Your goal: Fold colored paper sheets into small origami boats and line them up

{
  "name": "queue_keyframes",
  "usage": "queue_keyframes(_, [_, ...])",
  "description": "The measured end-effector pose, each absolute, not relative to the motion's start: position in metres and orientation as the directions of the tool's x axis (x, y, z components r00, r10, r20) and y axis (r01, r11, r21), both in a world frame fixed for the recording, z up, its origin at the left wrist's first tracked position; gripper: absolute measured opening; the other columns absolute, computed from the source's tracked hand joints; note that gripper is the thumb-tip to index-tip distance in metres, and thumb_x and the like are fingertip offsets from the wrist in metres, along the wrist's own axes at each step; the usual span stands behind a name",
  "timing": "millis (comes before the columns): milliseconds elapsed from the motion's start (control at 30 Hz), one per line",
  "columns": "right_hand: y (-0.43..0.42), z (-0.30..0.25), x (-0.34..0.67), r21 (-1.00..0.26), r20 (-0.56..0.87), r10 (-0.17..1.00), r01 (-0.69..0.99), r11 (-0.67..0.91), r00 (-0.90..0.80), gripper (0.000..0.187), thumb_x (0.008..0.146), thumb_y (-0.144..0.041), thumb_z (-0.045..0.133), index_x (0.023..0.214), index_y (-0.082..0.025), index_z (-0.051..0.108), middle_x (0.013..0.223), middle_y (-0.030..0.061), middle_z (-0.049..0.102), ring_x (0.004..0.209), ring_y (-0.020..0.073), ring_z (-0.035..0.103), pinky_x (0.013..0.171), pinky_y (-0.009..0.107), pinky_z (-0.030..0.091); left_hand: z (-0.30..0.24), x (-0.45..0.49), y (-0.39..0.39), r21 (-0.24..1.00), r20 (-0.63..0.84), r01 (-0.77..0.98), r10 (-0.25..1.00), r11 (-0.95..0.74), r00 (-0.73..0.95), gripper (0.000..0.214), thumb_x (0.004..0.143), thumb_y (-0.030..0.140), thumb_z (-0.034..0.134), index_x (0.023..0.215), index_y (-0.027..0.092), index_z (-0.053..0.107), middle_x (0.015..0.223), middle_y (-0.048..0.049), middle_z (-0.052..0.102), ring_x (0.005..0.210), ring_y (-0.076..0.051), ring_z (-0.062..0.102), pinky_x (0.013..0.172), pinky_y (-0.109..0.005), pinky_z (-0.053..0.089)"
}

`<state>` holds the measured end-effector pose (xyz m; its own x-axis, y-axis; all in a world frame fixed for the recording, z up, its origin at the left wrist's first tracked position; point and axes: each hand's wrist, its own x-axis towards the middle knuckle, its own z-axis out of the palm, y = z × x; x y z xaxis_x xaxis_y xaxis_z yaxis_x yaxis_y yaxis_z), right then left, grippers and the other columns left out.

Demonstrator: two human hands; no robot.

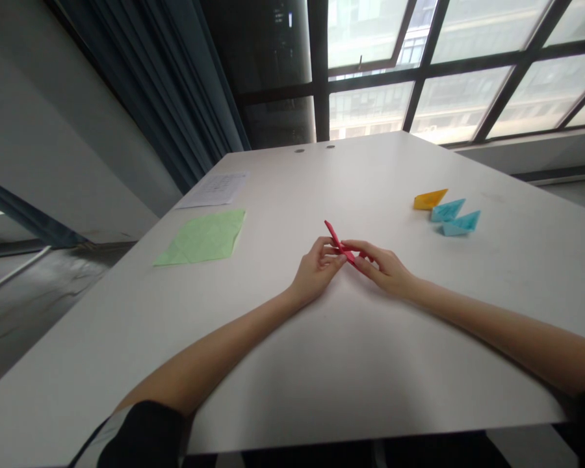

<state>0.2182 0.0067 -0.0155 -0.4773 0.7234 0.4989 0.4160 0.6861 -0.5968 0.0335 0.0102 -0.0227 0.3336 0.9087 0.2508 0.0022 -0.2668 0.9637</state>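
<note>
A narrow folded piece of red paper is held between both hands over the middle of the white table, its upper end pointing up and to the left. My left hand is closed, with fingers and thumb pinching the paper from the left. From the right, my right hand grips its lower part between thumb and fingers. Fingers cover part of the paper, so its full shape is hidden.
Two blue folded paper boats and a yellow one stand on the right. To the left lies a creased green paper sheet, with printed white sheets behind it. Windows and a blue curtain stand beyond the table.
</note>
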Motion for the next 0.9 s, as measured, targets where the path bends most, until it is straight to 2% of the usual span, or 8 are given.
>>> queue_keyframes(167, [0.0075, -0.0147, 0.2166, -0.542, 0.563, 0.693, 0.432, 0.721, -0.450, 0.037, 0.082, -0.030, 0.054, 0.119, -0.022, 0.051, 0.096, 0.0055, 0.065, 0.076, 0.0149, 0.057, 0.071, 0.031, 0.049, -0.0236, 0.0335, 0.0104, 0.960, 0.259, 0.015, 0.902, -0.281, 0.346, 0.033, 0.079, 0.037, 0.060, 0.102, 0.018, 0.048, 0.094, -0.0068, 0.063, 0.085, -0.015, 0.062, 0.074, -0.026, 0.049])
queue_keyframes(300, [0.0076, -0.0144, 0.2161, -0.565, 0.573, 0.688, 0.394, 0.726, -0.446, 0.042, 0.078, -0.027, 0.059, 0.120, -0.022, 0.050, 0.101, 0.0067, 0.063, 0.083, 0.0160, 0.058, 0.077, 0.033, 0.049, -0.0247, 0.0337, 0.0106, 0.964, 0.254, -0.017, 0.894, -0.267, 0.368, 0.032, 0.078, 0.036, 0.060, 0.103, 0.018, 0.048, 0.097, -0.0074, 0.063, 0.084, -0.015, 0.063, 0.073, -0.026, 0.049])
queue_keyframes(600, [0.0071, -0.0140, 0.2160, -0.567, 0.591, 0.674, 0.367, 0.738, -0.443, 0.042, 0.078, -0.020, 0.057, 0.120, -0.023, 0.050, 0.103, 0.0070, 0.062, 0.086, 0.0165, 0.058, 0.077, 0.033, 0.050, -0.0267, 0.0344, 0.0119, 0.958, 0.278, -0.049, 0.877, -0.282, 0.392, 0.033, 0.078, 0.033, 0.062, 0.103, 0.018, 0.047, 0.099, -0.0075, 0.061, 0.079, -0.013, 0.062, 0.071, -0.024, 0.049])
queue_keyframes(900, [0.0080, -0.0156, 0.2160, -0.615, 0.555, 0.694, 0.336, 0.714, -0.459, 0.039, 0.079, -0.023, 0.056, 0.118, -0.022, 0.051, 0.105, 0.0085, 0.061, 0.088, 0.0174, 0.060, 0.077, 0.035, 0.052, -0.0265, 0.0332, 0.0104, 0.965, 0.253, -0.033, 0.882, -0.261, 0.397, 0.032, 0.077, 0.030, 0.062, 0.102, 0.018, 0.046, 0.097, -0.0061, 0.059, 0.068, -0.009, 0.061, 0.063, -0.020, 0.047])
